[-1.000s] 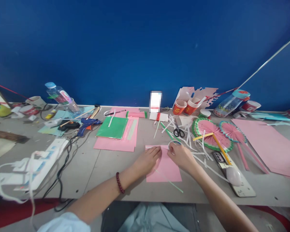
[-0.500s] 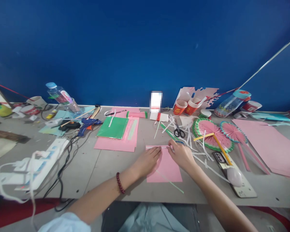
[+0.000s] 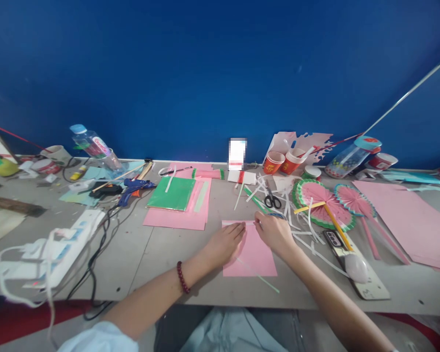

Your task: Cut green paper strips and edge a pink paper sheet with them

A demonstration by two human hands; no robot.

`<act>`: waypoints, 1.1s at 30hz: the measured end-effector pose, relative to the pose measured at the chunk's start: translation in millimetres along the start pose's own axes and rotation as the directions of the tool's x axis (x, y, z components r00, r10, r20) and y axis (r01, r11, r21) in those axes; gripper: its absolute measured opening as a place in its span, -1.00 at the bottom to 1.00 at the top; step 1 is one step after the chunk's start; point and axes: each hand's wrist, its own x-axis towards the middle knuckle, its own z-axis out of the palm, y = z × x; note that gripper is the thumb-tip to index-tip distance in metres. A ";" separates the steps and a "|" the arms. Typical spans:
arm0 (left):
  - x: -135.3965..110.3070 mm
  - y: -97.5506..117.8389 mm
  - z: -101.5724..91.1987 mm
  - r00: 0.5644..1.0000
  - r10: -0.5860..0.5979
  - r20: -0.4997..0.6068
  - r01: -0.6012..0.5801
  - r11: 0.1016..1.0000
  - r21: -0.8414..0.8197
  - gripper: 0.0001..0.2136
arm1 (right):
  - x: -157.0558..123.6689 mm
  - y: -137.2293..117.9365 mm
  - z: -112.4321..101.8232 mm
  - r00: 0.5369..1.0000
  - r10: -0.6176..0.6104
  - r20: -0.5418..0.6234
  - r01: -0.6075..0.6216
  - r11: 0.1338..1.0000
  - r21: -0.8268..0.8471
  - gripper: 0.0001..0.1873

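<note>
A small pink paper sheet lies on the grey table near the front edge. My left hand rests on the sheet's top left part, fingers stretched flat along the top edge. My right hand is closed at the sheet's top right corner around a bluish tape roll, of which only the far rim shows. A thin white strip runs along the top edge between the two hands. A green paper sliver lies across the sheet's lower part.
Black scissors and cut white strips lie just beyond my right hand. Watermelon paper fans, a phone and a big pink sheet are to the right. Green and pink paper, a glue gun and a power strip are to the left.
My right hand has slid a little to the right along the sheet's top edge, and the tape roll is now mostly hidden behind it. My left hand has stayed put.
</note>
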 end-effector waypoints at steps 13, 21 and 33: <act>0.2 0.2 3.4 1.000 -0.007 -0.006 0.007 1.000 -0.008 -0.57 | 3.9 -3.1 -7.5 0.998 -0.005 0.070 0.009 0.999 -0.044 -0.76; -0.5 0.6 3.4 1.000 -0.010 -0.023 0.009 0.999 -0.031 -0.57 | 7.0 -6.7 -11.3 0.994 0.008 0.106 -0.003 0.999 -0.047 -0.74; -0.6 0.6 5.1 1.000 -0.018 0.010 0.018 1.000 -0.013 -0.56 | 6.6 -8.1 -8.7 0.997 -0.005 0.081 0.009 0.999 -0.046 -0.71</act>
